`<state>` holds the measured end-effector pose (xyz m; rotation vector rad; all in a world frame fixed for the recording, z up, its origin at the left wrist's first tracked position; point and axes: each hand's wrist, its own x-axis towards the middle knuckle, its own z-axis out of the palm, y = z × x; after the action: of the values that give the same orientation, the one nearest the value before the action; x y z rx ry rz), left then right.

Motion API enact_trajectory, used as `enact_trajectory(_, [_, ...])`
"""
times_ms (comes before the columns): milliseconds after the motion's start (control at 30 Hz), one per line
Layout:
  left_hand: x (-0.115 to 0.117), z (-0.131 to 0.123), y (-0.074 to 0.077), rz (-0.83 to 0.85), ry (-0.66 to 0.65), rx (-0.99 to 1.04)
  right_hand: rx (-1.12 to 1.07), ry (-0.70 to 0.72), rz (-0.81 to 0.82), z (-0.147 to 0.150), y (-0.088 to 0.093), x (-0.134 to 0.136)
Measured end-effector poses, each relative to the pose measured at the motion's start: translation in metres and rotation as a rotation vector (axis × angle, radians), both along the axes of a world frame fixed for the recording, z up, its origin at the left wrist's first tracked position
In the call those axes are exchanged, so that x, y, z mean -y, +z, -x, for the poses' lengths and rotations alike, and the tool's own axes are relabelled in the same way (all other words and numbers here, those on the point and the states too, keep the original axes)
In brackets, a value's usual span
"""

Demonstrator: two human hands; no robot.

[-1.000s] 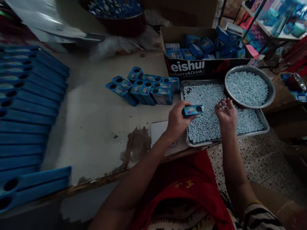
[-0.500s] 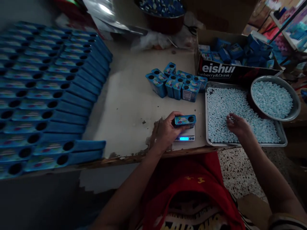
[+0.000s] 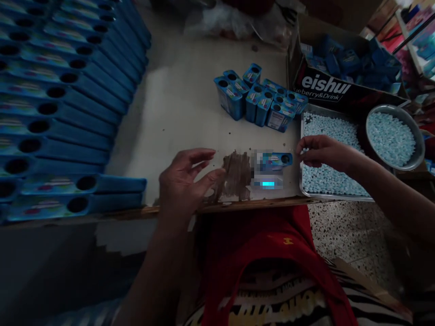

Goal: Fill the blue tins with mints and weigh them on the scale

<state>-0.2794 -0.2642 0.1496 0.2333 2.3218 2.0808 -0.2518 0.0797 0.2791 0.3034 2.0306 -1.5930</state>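
Observation:
My left hand (image 3: 185, 181) is open above the table, thumb and fingers apart, with nothing in it. To its right a blue candy box (image 3: 278, 160) with a dark round hole rests on a small digital scale (image 3: 272, 183), whose display glows blue; this patch looks pixelated. My right hand (image 3: 316, 151) is closed in a pinch over the left edge of a metal tray (image 3: 301, 181) of pale blue candies (image 3: 333, 179). Something pale shows between its fingertips, like a few of those candies. Its fingertips are just right of the box, apart from it.
Rows of blue boxes (image 3: 68, 136) fill the table's left side. A small group of upright boxes (image 3: 258, 102) stands behind the scale. At the right are a round metal bowl (image 3: 421, 147) of candies and a cardboard carton (image 3: 319, 86) of blue boxes.
My left hand has let go of the box on the scale and moved left, opening. My right hand has come up from the candies toward the box. The view has shifted.

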Motion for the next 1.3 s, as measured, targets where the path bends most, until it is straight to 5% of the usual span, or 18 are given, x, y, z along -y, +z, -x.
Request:
enact_trajectory(400, [0.025,-0.009,0.003,0.130,-0.093,-0.127,-0.254,0.170,-0.464,0.007,0.025,0.015])
enact_trajectory(600, [0.028,-0.012,-0.008,0.078,-0.084,-0.053,-0.380,0.306,-0.691,0.005,0.036,0.026])
enact_trajectory(1300, [0.030,-0.015,-0.019,0.084,-0.111,0.078,-0.481,0.569,-0.989,0.006,0.019,0.048])
